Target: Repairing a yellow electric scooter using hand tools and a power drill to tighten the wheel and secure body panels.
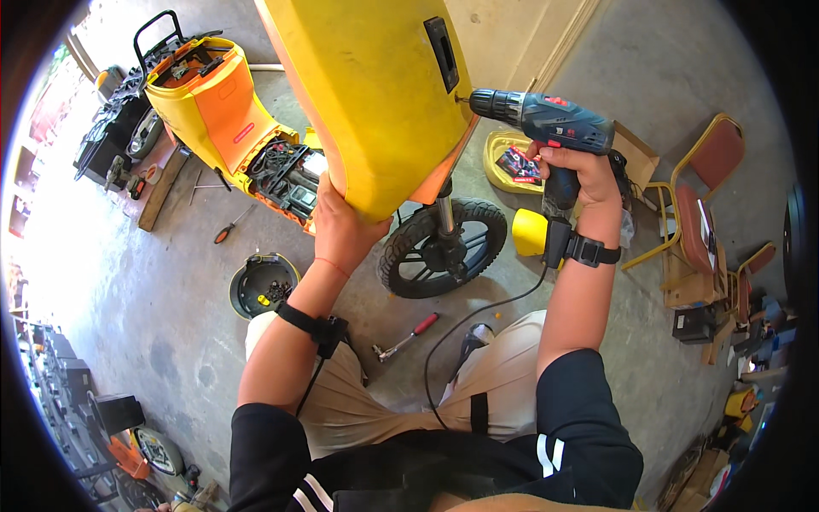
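In my right hand [584,175] is a dark blue cordless drill [559,118], gripped by its handle and held level. The tip of its chuck points left and meets the right edge of a large yellow scooter body panel [367,102], below a dark slot [441,55]. My left hand [345,226] grips the panel's lower left corner, fingers against its side and thumb along the bottom. Beneath the panel are an orange trim piece [439,175], a fork tube [445,218] and a black front wheel [401,269] on the floor.
To the left stands a yellow-orange scooter body [230,102] with exposed wiring. A basin of small hardware [247,290], a red-handled ratchet [418,328] and an orange screwdriver [223,232] lie on the floor. A yellow basket [493,166] and red-brown chairs [717,158] are right.
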`<action>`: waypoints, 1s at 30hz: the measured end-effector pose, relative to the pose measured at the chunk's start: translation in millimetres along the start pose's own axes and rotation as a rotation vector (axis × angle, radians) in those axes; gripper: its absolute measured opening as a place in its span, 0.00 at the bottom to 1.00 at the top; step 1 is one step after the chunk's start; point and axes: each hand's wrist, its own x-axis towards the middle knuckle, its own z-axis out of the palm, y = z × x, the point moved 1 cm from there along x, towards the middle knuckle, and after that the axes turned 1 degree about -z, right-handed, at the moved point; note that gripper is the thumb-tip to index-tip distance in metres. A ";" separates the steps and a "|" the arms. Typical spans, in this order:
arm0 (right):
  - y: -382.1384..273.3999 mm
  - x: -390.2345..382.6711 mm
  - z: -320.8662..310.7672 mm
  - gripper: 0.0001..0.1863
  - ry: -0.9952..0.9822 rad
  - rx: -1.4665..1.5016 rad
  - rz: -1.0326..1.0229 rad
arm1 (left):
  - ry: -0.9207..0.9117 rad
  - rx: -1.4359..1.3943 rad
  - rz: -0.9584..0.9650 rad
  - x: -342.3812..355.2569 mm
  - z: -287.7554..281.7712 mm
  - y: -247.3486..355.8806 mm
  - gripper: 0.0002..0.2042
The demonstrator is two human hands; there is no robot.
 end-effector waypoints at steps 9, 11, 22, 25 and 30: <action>3.2 3.9 -1.7 0.16 -0.078 0.094 0.009 | 0.020 0.039 0.015 0.5 -1.6 1.8 0.56; 3.8 3.4 -1.6 0.16 -0.042 0.075 0.021 | 0.028 0.041 0.017 0.2 -0.2 0.8 0.57; 3.5 2.1 0.1 0.17 -0.076 0.081 0.005 | 0.044 0.055 0.039 1.0 2.2 -2.6 0.59; 4.4 1.3 0.9 0.16 0.010 0.031 0.015 | 0.049 0.054 0.043 1.0 2.1 -2.7 0.59; 3.1 0.4 2.9 0.14 -0.005 0.023 -0.014 | 0.054 0.047 0.040 0.1 2.2 -4.9 0.58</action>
